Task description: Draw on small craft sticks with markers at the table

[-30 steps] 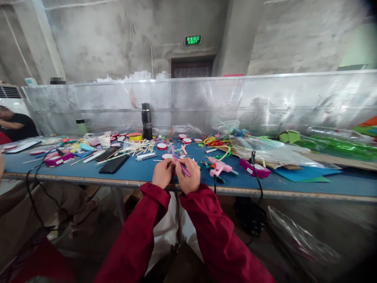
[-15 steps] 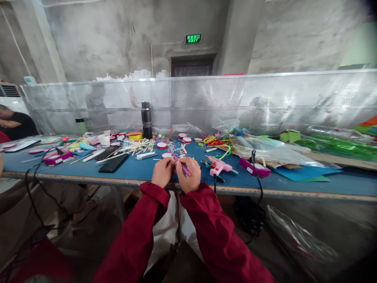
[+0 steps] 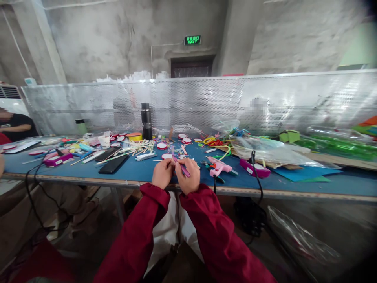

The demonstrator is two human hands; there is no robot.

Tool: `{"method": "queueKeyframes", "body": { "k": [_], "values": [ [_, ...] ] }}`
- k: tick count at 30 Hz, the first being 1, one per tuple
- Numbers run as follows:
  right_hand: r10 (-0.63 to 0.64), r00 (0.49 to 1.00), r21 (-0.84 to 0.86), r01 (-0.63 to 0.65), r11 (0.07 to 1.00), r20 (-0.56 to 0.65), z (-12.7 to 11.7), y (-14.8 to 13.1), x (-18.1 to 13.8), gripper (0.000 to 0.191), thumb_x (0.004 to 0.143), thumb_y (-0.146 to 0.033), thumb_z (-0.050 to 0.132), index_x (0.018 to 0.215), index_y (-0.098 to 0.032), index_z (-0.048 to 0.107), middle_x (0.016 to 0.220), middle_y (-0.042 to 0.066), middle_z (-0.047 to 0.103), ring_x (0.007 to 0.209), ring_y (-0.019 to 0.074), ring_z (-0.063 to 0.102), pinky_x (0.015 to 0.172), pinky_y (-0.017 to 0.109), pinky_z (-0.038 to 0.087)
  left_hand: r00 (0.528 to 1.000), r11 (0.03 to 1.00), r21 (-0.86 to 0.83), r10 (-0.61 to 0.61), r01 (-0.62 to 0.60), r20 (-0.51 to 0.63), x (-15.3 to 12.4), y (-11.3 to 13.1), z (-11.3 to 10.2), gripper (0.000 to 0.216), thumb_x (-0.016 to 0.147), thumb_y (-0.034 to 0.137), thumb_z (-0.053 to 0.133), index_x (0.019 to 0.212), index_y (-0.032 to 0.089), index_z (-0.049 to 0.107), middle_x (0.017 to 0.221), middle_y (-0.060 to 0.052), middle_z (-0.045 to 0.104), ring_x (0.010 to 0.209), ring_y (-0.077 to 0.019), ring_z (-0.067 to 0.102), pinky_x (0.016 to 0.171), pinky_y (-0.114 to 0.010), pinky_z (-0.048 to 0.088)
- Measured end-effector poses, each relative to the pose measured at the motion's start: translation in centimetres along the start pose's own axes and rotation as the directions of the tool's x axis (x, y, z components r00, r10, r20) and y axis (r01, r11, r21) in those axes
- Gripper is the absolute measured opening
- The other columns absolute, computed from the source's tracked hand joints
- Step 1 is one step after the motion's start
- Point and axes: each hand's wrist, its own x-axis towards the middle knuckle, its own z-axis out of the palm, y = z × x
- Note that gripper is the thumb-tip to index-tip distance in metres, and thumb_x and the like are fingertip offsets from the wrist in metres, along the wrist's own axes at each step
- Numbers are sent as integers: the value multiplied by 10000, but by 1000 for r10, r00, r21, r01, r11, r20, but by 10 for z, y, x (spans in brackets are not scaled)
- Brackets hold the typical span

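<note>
Close together over the front edge of the blue table point(image 3: 141, 171), my two hands meet at the fingertips. My right hand point(image 3: 189, 177) is closed round a slim purple tool point(image 3: 185, 170) that slants between thumb and fingers; its exact kind is unclear. My left hand point(image 3: 162, 173) is pinched against the tool's upper end, and whatever small thing it holds is hidden by the fingers. Just right of my hands lies a pink glue gun point(image 3: 219, 166). Behind them are small paper scraps and a round white-topped, red-rimmed piece point(image 3: 161, 146).
Left are a black phone point(image 3: 114, 163), a pile of thin sticks point(image 3: 138, 147) and a black bottle point(image 3: 146, 122). A purple tape-like roll point(image 3: 255, 168) with a black cable, plastic bags point(image 3: 265, 146) and blue sheets point(image 3: 306, 173) lie right. Another person point(image 3: 17, 125) sits far left.
My hands and the purple tool have barely moved. The person at far left has lowered an arm.
</note>
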Motion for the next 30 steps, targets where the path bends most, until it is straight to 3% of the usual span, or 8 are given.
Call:
{"method": "queueKeyframes", "body": {
  "k": [14, 30],
  "values": [
    [16, 999, -32, -17, 999, -37, 0, 2, -1, 96, 941, -229, 590, 873, -243, 656, 826, 37, 738, 838, 222, 678, 812, 360, 518, 1000, 1000, -3, -15, 15, 1, 1, 0, 0, 253, 943, 322, 511, 789, 193, 665, 664, 2, 658, 583, -138, 573, 573, -231, 406],
    [10, 999, -25, -11, 1000, -34, 0, 2, -1, 95, 942, -227, 589, 876, -247, 653, 829, 38, 735, 839, 224, 685, 815, 368, 531, 1000, 1000, -5, -23, 23, -6, 0, 1, 0, 248, 933, 322, 505, 777, 197, 652, 619, 11, 618, 577, -142, 562, 561, -227, 396]
  ]
}}
